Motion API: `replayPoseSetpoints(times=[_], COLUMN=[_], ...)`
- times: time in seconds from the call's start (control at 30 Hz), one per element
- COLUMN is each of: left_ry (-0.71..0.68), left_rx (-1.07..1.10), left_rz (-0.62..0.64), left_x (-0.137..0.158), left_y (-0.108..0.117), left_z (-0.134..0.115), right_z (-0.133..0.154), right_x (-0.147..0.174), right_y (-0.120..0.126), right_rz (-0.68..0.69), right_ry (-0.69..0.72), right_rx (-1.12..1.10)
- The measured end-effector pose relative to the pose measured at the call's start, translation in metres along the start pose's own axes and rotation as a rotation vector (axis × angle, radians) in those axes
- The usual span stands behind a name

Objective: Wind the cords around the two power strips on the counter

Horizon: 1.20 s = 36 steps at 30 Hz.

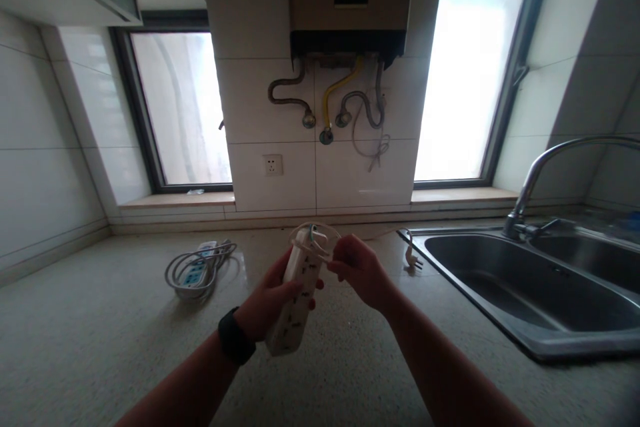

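Observation:
My left hand (273,297), with a black band on its wrist, is wrapped round a white power strip (295,320) held tilted above the counter. Its sockets face up toward me. Loops of pale cord (295,232) circle the strip's far end. Beside that end, my right hand (363,270) is closed in a pinch on the cord. From there the cord runs off to the right, and its plug (413,259) lies by the sink with the prongs pointing right.
A second power strip (197,272), with blue-green socket faces and grey cord wound about it, lies on the counter (125,327) at left. The steel sink (480,280) and faucet (530,180) stand at right. A wall socket (273,165) sits below the water heater (350,7).

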<state>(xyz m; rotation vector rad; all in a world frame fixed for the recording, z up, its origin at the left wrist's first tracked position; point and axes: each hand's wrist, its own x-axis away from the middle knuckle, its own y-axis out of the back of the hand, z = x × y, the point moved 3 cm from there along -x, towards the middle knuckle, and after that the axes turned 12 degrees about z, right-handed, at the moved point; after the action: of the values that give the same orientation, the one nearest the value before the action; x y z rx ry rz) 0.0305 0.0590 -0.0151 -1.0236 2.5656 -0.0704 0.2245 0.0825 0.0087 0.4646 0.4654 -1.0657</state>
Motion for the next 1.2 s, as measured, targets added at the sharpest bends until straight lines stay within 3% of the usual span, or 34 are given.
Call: replayPoseSetpoints(times=[0.1, 0.3, 0.5, 0.63, 0.8, 0.97, 1.2], left_ry=[-0.034, -0.021, 0.026, 0.016, -0.016, -0.041, -0.051], left_rx=[0.046, 0.228, 0.22, 0.13, -0.065, -0.377, -0.581], left_rz=[0.074, 0.229, 0.239, 0.113, -0.096, -0.212, -0.34], left_x=[0.001, 0.003, 0.005, 0.002, -0.003, -0.007, -0.011], left_y=[-0.005, -0.01, -0.007, -0.004, 0.008, 0.022, 0.04], left_z=[-0.004, 0.002, 0.006, 0.004, 0.005, 0.001, 0.002], right_z=[0.002, 0.007, 0.01, 0.007, 0.002, 0.009, 0.03], right_x=[0.0, 0.003, 0.004, 0.002, 0.002, 0.007, 0.012], right_y=[0.002, -0.001, -0.001, 0.003, 0.007, -0.006, -0.026], right_rz=[0.003, 0.168, 0.245, 0.194, 0.092, 0.133, 0.162], right_ry=[0.024, 0.078, 0.022, 0.004, -0.01, -0.094, 0.01], right_rx=[0.023, -0.002, -0.009, 0.04, 0.252, 0.532, 0.793])
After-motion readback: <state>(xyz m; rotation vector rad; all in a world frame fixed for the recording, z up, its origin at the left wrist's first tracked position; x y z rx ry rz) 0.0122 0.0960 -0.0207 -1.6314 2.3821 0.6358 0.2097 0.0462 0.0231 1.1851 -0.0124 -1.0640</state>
